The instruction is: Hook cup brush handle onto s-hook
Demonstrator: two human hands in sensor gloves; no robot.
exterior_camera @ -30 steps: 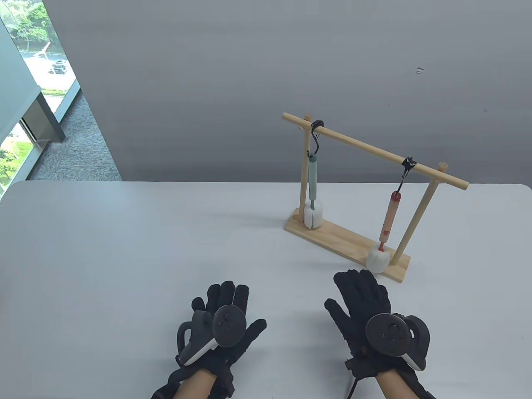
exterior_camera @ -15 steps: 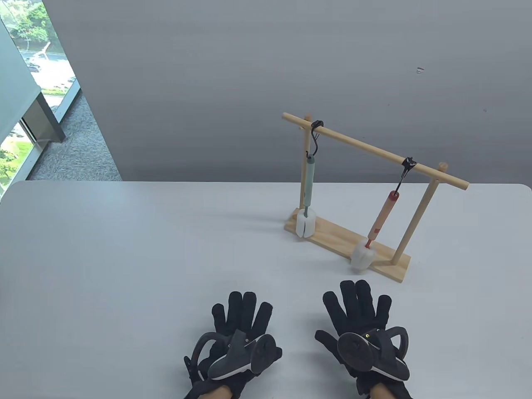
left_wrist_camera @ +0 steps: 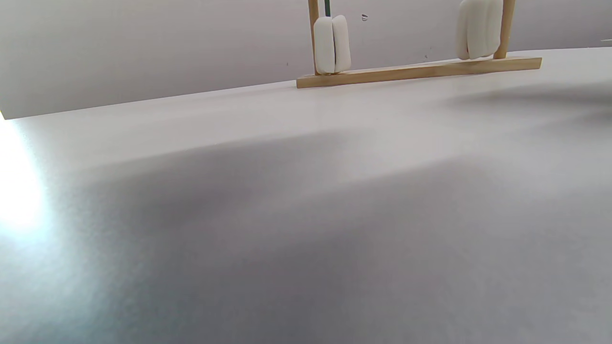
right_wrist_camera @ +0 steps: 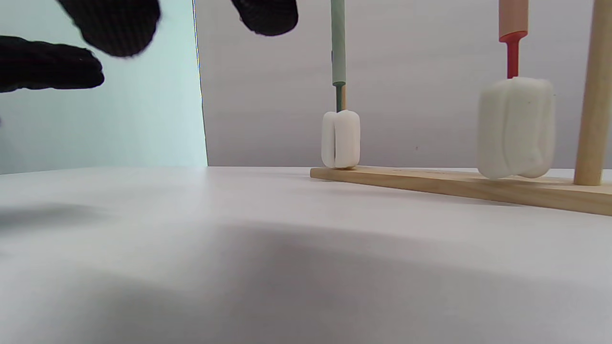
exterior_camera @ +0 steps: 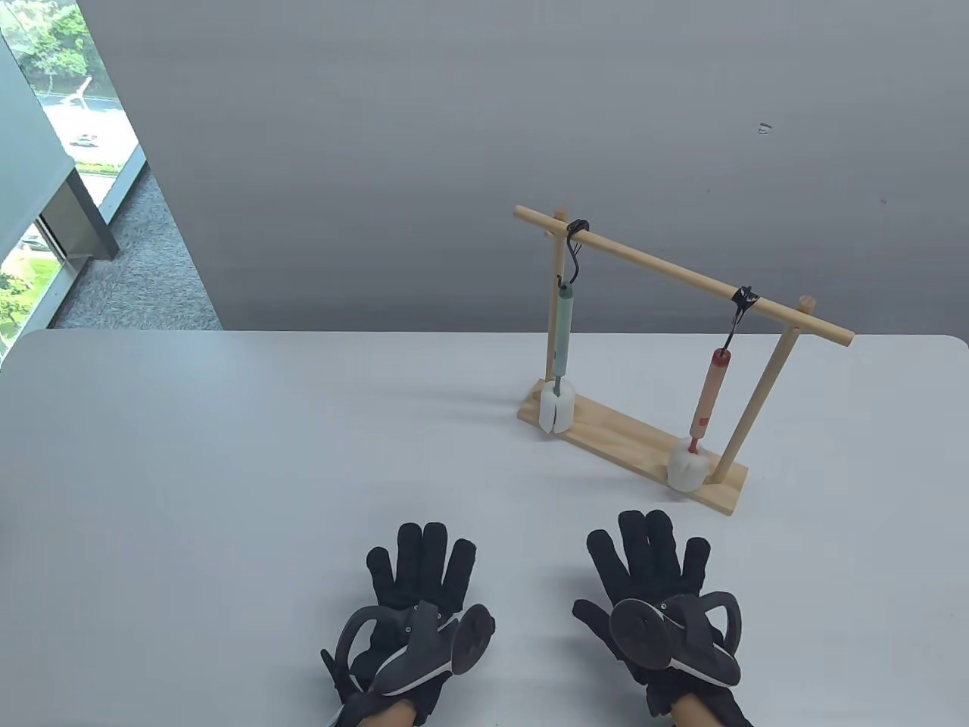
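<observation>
A wooden rack (exterior_camera: pixel 685 276) stands at the right back of the white table. A green-handled cup brush (exterior_camera: pixel 564 326) hangs from the left black s-hook (exterior_camera: pixel 575 254), its white sponge (right_wrist_camera: pixel 340 139) just above the rack's base. A red-handled cup brush (exterior_camera: pixel 710 397) hangs from the right s-hook (exterior_camera: pixel 738 314), its sponge (right_wrist_camera: pixel 516 126) over the base (right_wrist_camera: pixel 478 187). My left hand (exterior_camera: pixel 424 568) lies flat on the table, fingers spread, holding nothing. My right hand (exterior_camera: pixel 651 556) lies flat too, open and empty, in front of the rack. Both sponges show in the left wrist view (left_wrist_camera: pixel 332 44).
The rack's wooden base (exterior_camera: pixel 628 443) sits a short way beyond my right fingertips (right_wrist_camera: pixel 114 24). A grey wall stands behind the table. A window (exterior_camera: pixel 53 151) is at the far left.
Both hands pulled back toward me and settled flat on the table. The red-handled brush swung left on its hook, then back to near vertical. The green brush also swayed slightly.
</observation>
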